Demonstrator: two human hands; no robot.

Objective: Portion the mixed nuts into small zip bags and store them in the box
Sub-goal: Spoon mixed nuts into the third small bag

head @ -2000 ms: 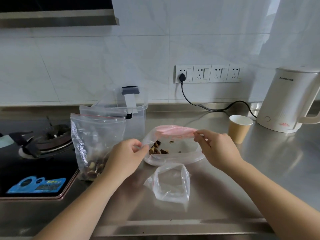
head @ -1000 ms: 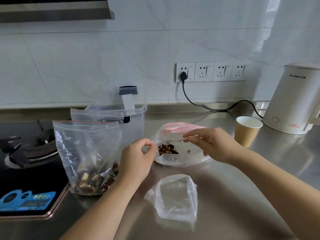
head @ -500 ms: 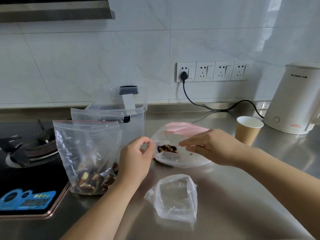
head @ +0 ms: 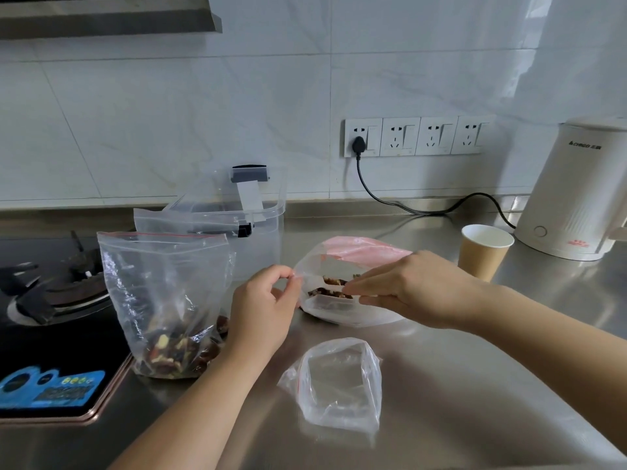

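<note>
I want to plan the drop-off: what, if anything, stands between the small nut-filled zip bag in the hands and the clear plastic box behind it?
Nothing visible blocks it. The small zip bag with nuts, pinched by the left hand and right hand, sits just right of the clear plastic storage box. The large bag of mixed nuts stands in front of the box's left part, off the direct path.

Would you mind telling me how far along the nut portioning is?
One small zip bag holds nuts; both hands, left hand and right hand, pinch its mouth. An empty small bag waits, the large bag still holds nuts, and no nut portion shows inside the box.
</note>
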